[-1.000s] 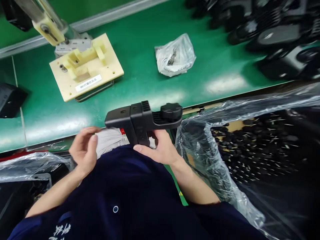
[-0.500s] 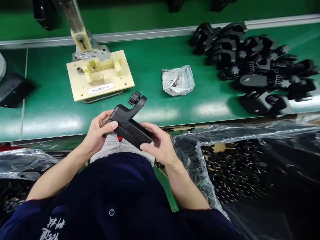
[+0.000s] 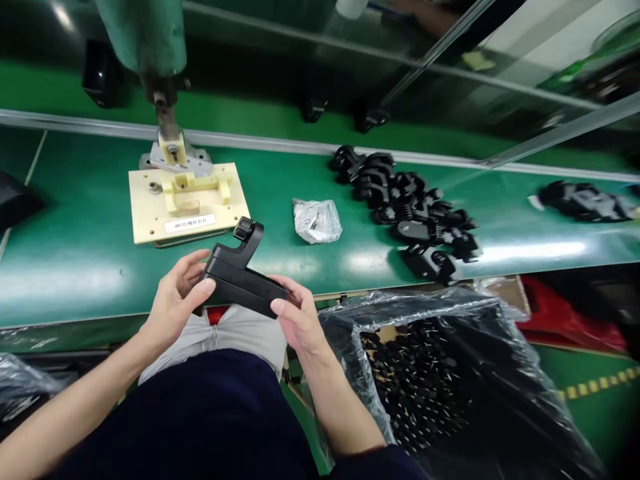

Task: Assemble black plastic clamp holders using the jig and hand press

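Between my two hands is a black plastic housing (image 3: 245, 283) with a curved arm that ends in a small black knob (image 3: 243, 229). My left hand (image 3: 181, 290) grips its left end, thumb on the near face. At the other end, my right hand (image 3: 296, 312) pinches the lower corner between thumb and fingers. The housing is held tilted, in front of the bench edge and above my lap. Beyond it on the bench stands a cream fixture plate (image 3: 143, 217) with a raised nest and a printed label, under a screwdriver head (image 3: 167, 117).
A crumpled clear plastic bag (image 3: 317, 221) lies on the green bench (image 3: 270, 180). Several black parts (image 3: 405, 200) are heaped to its right, with another cluster (image 3: 585, 200) farther off. Below the bench at right, a plastic-lined bin (image 3: 505, 373) holds many small black pieces with metal pins.
The camera view has swung up and to the right, bringing more of the bench and background into sight. Both hands still hold the housing, its knob end turned slightly.
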`<state>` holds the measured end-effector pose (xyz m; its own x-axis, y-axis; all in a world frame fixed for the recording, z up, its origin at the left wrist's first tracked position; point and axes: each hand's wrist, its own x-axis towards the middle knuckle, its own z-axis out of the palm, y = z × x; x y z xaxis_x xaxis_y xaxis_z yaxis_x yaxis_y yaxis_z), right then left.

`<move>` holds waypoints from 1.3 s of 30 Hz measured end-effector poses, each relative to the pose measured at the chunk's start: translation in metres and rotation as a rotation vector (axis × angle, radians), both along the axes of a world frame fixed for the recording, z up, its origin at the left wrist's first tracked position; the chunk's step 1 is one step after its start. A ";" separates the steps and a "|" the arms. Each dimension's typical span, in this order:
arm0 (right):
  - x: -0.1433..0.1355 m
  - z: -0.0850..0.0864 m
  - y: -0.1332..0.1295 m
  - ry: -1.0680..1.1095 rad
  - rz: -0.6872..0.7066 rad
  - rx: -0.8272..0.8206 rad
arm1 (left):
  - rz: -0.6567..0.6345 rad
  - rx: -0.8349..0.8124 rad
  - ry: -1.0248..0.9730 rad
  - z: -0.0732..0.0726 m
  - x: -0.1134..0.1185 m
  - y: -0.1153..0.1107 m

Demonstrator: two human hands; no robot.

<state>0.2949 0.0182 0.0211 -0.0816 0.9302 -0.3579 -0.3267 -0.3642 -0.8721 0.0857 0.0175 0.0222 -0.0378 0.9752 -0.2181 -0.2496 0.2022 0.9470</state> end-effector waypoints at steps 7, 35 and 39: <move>0.026 0.039 0.098 -0.018 -0.219 0.136 | 0.126 0.488 0.753 -0.063 -0.042 -0.021; 0.071 0.028 0.151 -0.968 -0.148 0.471 | 0.486 0.396 0.931 -0.010 -0.143 0.094; 0.140 -0.020 0.108 -1.335 -0.546 0.427 | 0.439 0.246 0.964 0.015 -0.169 0.191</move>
